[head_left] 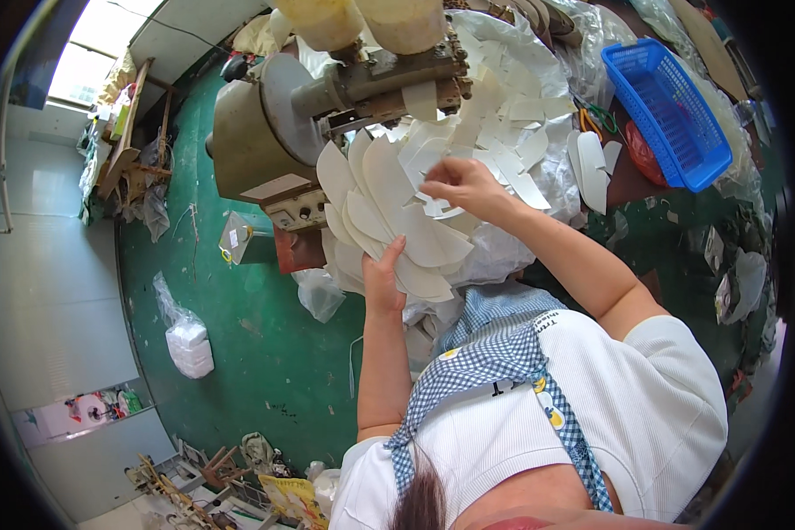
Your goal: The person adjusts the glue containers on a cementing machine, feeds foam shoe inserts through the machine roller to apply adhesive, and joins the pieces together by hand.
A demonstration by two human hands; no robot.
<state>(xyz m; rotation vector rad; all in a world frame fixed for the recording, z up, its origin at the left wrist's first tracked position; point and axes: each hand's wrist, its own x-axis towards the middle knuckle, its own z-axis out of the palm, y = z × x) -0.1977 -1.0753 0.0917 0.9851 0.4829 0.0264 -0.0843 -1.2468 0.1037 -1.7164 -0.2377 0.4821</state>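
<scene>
My left hand (385,276) grips the lower edge of a fanned stack of cream insole-shaped sheets (387,190), thumb on top and fingers beneath. The sheets overlap like petals in front of a grey-green machine (247,132). To their right, my right hand (464,187) is closed with thumb and fingertips drawn together, above loose white pieces. Whatever may be between those fingertips is too small to make out. A heap of white cut pieces (512,119) lies on white plastic sheeting beyond my right hand. One pale piece (420,101) hangs at the machine's head.
Two yellowish tubs (404,22) sit atop the machine. At the right are a blue plastic basket (667,115), a red bag (642,152), scissors (589,122) and separate white soles (589,172). A white wrapped bundle (189,347) rests on the green floor (265,353).
</scene>
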